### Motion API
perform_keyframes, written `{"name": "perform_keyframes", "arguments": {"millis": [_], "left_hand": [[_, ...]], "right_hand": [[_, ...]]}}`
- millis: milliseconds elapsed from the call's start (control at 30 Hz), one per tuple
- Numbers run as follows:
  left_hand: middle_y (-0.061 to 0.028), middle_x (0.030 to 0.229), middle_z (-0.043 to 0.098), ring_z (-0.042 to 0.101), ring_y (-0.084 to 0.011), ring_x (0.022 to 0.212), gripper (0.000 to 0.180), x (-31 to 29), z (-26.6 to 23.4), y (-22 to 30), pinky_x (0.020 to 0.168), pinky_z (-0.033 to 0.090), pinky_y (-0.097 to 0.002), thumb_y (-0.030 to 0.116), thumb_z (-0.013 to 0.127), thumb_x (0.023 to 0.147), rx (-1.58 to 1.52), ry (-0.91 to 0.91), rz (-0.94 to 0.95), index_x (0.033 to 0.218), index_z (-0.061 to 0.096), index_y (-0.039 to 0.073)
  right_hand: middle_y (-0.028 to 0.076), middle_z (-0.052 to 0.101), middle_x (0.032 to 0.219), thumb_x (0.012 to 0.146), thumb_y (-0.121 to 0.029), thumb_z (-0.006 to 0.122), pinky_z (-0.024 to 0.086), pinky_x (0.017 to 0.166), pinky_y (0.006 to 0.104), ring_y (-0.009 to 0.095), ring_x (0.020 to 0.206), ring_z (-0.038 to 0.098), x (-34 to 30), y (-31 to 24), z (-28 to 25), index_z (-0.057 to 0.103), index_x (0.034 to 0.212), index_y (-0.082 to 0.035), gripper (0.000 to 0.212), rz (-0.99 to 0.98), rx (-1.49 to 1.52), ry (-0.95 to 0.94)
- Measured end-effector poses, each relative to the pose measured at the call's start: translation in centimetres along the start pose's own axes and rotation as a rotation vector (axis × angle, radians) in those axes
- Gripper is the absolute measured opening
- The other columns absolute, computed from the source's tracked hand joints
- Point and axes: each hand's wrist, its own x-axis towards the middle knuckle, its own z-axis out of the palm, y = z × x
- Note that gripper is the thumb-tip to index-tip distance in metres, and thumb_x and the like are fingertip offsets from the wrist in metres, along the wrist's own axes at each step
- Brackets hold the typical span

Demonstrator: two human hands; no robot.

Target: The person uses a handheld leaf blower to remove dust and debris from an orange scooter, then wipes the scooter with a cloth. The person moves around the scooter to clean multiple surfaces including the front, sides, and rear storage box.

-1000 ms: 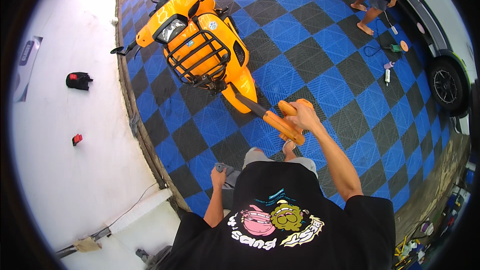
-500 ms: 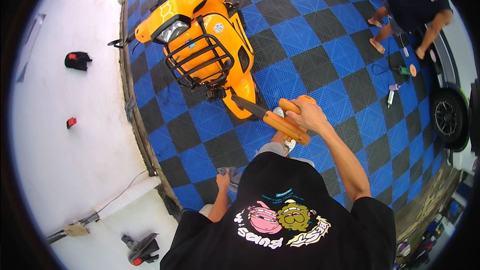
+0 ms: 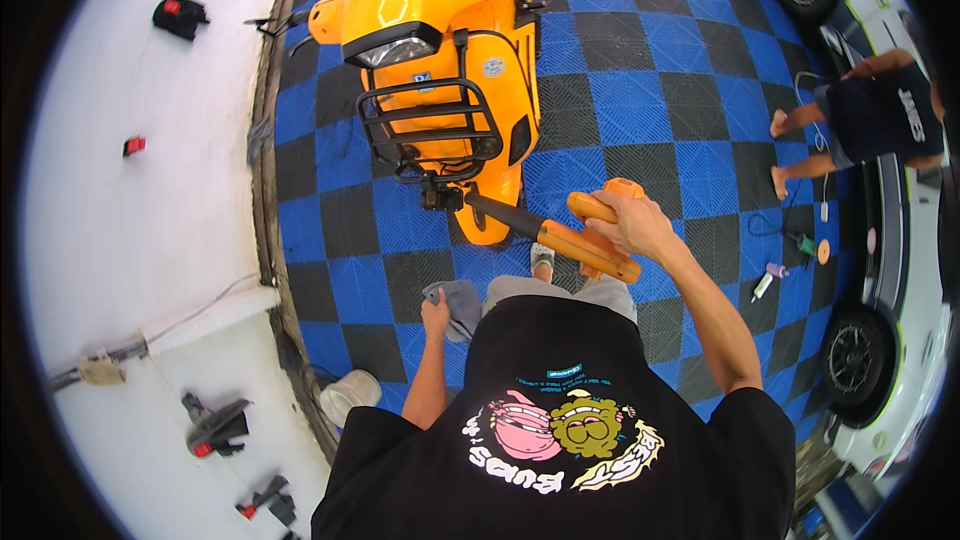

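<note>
My right hand (image 3: 640,225) is wrapped round the handle of an orange cordless blower (image 3: 592,246). The blower's black nozzle (image 3: 505,215) points away to the left, its tip near the front fender of an orange motor scooter (image 3: 440,130). From this angle I cannot tell whether the tip touches it. A black rack (image 3: 430,120) is fixed across the scooter's front, under the headlight (image 3: 398,48). Lower and to the left, my left hand (image 3: 434,312) is closed on a grey cloth (image 3: 455,306) that hangs beside my leg.
Blue and black tiles (image 3: 640,90) cover the floor. A pale bucket (image 3: 350,397) stands at the left beside the white wall (image 3: 150,250), which has black-and-red holders. At the right a person (image 3: 880,110) bends beside a white car (image 3: 905,340), with a green polisher (image 3: 806,245) nearby.
My view has shifted, bringing the bucket and more of the car into sight. The blower remains in my right hand, the cloth in my left. The other person has changed posture.
</note>
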Motion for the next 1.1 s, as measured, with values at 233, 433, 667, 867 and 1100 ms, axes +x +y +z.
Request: {"name": "perform_keyframes", "arguments": {"millis": [233, 433, 667, 867, 1100], "left_hand": [[-0.0315, 0.122, 0.073, 0.07, -0.0461, 0.118, 0.066, -7.5, 3.7, -5.1, 0.1, 0.053, -0.0503, 0.052, 0.068, 0.101, -0.094, 0.194, -0.333, 0.125, 0.07, -0.009], [-0.0327, 0.123, 0.072, 0.068, -0.0466, 0.121, 0.069, -18.2, 8.8, -2.2, 0.103, 0.051, -0.0506, 0.055, 0.069, 0.099, 0.015, 0.202, -0.529, 0.126, 0.071, -0.008], [-0.0316, 0.128, 0.071, 0.067, -0.0439, 0.125, 0.068, -23.3, 13.9, 4.3, 0.106, 0.05, -0.0483, 0.054, 0.068, 0.1, -0.053, 0.208, -0.581, 0.13, 0.069, -0.008], [-0.0306, 0.131, 0.07, 0.066, -0.0421, 0.128, 0.072, -23.8, 16.1, 7.9, 0.107, 0.049, -0.0447, 0.051, 0.068, 0.102, -0.032, 0.21, -0.625, 0.135, 0.064, -0.013], [-0.0405, 0.121, 0.069, 0.067, -0.0511, 0.122, 0.078, -25.4, 18.5, 7.9, 0.102, 0.052, -0.05, 0.057, 0.066, 0.1, -0.159, 0.268, -0.532, 0.121, 0.067, -0.019]], "right_hand": [[0.015, 0.077, 0.113, 0.094, -0.044, 0.071, 0.059, 0.095, 0.0479, 0.037, 0.104, 0.074, 7.2, 3.9, -3.0, 0.068, 0.14, -0.021, 0.052, -0.113, -0.002, -0.098], [0.015, 0.078, 0.113, 0.094, -0.048, 0.07, 0.059, 0.094, 0.0499, 0.039, 0.104, 0.074, 11.3, 7.0, -5.4, 0.067, 0.142, -0.023, 0.054, -0.218, 0.02, -0.166], [0.017, 0.078, 0.112, 0.094, -0.048, 0.071, 0.059, 0.092, 0.0509, 0.04, 0.103, 0.075, 14.8, 7.4, -7.0, 0.066, 0.143, -0.023, 0.055, -0.259, -0.026, -0.255], [0.017, 0.078, 0.112, 0.094, -0.046, 0.073, 0.059, 0.093, 0.0508, 0.04, 0.104, 0.075, 16.0, 8.2, -7.6, 0.065, 0.145, -0.023, 0.056, -0.32, -0.002, -0.24], [0.017, 0.078, 0.114, 0.094, -0.048, 0.073, 0.058, 0.095, 0.0499, 0.04, 0.106, 0.074, 17.0, 8.9, -8.1, 0.065, 0.144, -0.023, 0.057, -0.342, -0.025, -0.262]]}}
